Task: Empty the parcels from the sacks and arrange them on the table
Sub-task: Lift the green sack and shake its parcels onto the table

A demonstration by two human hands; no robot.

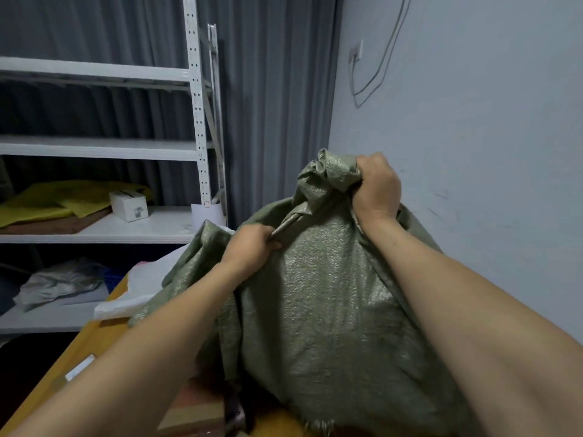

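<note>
A large green woven sack (331, 310) stands upside down over the yellow table (94, 339), its frayed open edge hanging near the tabletop. My right hand (377, 187) grips a bunched corner of the sack high up. My left hand (249, 244) grips a fold of the same sack lower and to the left. Brown cardboard parcels (195, 408) lie on the table under the sack's left edge, mostly hidden by my left forearm.
A white plastic bag (142, 288) lies on the table's far end. Behind it stands a white metal shelf rack (198, 121) holding yellow bags, a small white box (129, 205) and grey wrapping. A grey wall is close on the right, with dark curtains at the back.
</note>
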